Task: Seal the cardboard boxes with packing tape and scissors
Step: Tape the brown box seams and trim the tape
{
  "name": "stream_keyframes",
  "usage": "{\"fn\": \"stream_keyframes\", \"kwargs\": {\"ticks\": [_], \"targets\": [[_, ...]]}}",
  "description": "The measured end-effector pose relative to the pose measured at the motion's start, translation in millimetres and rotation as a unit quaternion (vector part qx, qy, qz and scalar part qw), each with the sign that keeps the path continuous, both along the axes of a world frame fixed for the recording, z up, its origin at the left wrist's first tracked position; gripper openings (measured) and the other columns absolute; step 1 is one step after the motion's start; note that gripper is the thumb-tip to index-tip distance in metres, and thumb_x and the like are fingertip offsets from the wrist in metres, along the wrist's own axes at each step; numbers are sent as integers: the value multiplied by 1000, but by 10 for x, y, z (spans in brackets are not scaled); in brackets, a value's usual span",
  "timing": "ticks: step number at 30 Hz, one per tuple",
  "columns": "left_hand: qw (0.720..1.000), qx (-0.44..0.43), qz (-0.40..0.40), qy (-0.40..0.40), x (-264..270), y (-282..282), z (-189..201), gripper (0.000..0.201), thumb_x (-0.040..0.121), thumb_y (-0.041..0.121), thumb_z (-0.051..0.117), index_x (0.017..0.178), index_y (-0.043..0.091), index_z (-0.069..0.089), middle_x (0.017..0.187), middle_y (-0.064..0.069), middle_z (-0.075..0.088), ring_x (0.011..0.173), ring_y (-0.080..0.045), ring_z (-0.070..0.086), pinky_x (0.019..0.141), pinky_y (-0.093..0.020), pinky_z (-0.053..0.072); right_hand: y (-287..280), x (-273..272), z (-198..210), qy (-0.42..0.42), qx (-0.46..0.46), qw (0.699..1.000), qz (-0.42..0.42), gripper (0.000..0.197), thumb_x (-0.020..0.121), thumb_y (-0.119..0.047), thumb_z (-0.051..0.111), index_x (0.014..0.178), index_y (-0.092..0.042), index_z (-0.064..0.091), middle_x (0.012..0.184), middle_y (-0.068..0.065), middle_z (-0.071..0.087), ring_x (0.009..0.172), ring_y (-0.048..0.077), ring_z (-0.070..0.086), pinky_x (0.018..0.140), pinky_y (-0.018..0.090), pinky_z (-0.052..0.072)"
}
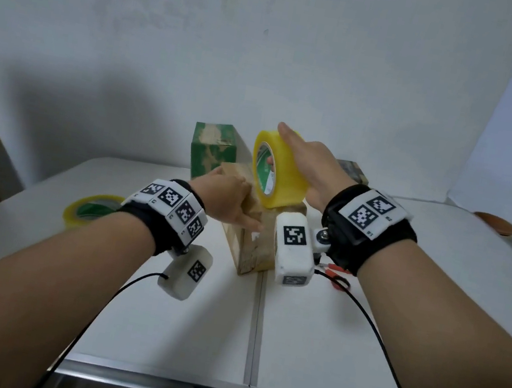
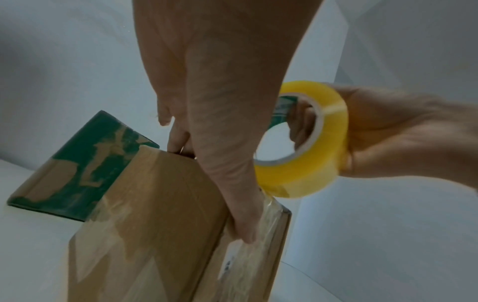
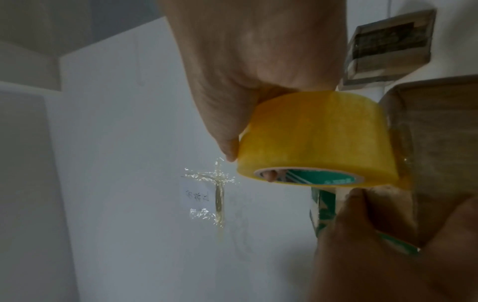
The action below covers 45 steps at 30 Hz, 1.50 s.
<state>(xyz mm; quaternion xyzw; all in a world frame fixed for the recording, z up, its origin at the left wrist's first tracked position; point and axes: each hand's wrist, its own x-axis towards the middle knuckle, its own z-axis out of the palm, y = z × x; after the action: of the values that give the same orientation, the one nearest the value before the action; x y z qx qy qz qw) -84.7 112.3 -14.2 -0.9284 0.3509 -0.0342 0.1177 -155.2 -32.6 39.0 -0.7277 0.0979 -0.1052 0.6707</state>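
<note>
— What are your hands doing?
— My left hand [image 1: 226,199] holds the brown box [image 1: 255,248] on the table [image 1: 324,342], with the fingers hooked over its top and the thumb pressing its near side. My right hand [image 1: 312,169] grips the yellow tape roll [image 1: 281,171]. The roll stands on edge at the box's top right corner, hole facing left.
— And around them?
— A green box [image 1: 213,148] is just behind. A second roll [image 1: 91,209] lies far left. Red-handled scissors [image 1: 335,270] are on the right, half hidden by my wrist.

Yellow tape roll [image 1: 281,171], brown box [image 1: 250,237], green box [image 1: 213,148].

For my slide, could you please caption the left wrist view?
Left hand grips brown cardboard box; right hand holds yellow packing-tape roll.
</note>
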Motion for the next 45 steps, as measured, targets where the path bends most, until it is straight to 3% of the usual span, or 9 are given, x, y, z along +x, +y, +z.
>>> {"fn": "stream_keyframes", "kwargs": {"ticks": [5,12,18,21,30,34,37,40,45], "targets": [[1000,-4,-16,-1,144,5,-57,93,56,93,28,104,20,61,105,5,65,105,-18,58,112,-49,23,-47,-217,-21,9,-11,1000,-22,89,74,-67,62,135,-3,52,129,15,61,114,31,61,100,46,49],[1000,-18,3,7,204,18,-70,79,66,89,41,106,21,54,114,4,64,110,-21,57,112,-53,23,-53,-459,-352,48,-63,996,-38,106,51,-82,55,123,-4,62,113,13,69,102,31,66,94,45,53],[999,-42,22,15,189,6,-81,88,67,88,45,119,17,50,112,0,64,111,-24,57,114,-54,19,-3,-666,-734,86,-81,992,-39,67,86,-64,52,115,-4,63,99,12,72,90,27,69,86,41,56],[999,-37,19,9,195,12,-79,90,66,89,43,119,17,50,102,4,62,107,-23,58,114,-53,17,31,-711,-806,91,-96,990,-48,61,90,-60,50,111,-4,62,104,13,68,96,30,65,91,45,53],[996,-80,40,29,165,65,-121,84,65,88,48,110,17,40,75,15,48,88,-19,52,113,-53,17,89,-802,-870,93,-151,982,-61,43,100,-46,43,68,-17,49,64,-6,56,68,7,52,81,31,45],[982,-161,61,80,74,54,-163,83,70,74,63,123,16,37,101,6,53,98,-20,51,112,-53,23,53,-729,-898,99,-178,978,-49,53,97,-52,43,102,-2,61,85,4,64,93,23,59,88,35,47],[938,-244,75,233,9,168,-67,91,74,54,75,143,19,27,124,7,43,114,-16,45,105,-34,34,16,-676,-858,124,-187,974,-43,63,96,-55,44,126,0,54,117,14,61,109,29,57,92,37,46],[893,-319,57,312,68,306,89,91,72,74,60,143,23,38,140,6,45,131,-16,40,111,-37,30,-20,-641,-832,133,-193,972,-30,60,97,-52,43,127,0,53,108,10,59,106,28,56,87,34,45],[943,-262,81,190,102,-30,261,60,102,47,31,151,13,24,156,-10,26,143,-30,27,115,-42,22,-22,-646,-799,142,-206,968,-22,62,98,-48,42,136,1,46,133,16,53,120,30,51,99,38,43]]}}
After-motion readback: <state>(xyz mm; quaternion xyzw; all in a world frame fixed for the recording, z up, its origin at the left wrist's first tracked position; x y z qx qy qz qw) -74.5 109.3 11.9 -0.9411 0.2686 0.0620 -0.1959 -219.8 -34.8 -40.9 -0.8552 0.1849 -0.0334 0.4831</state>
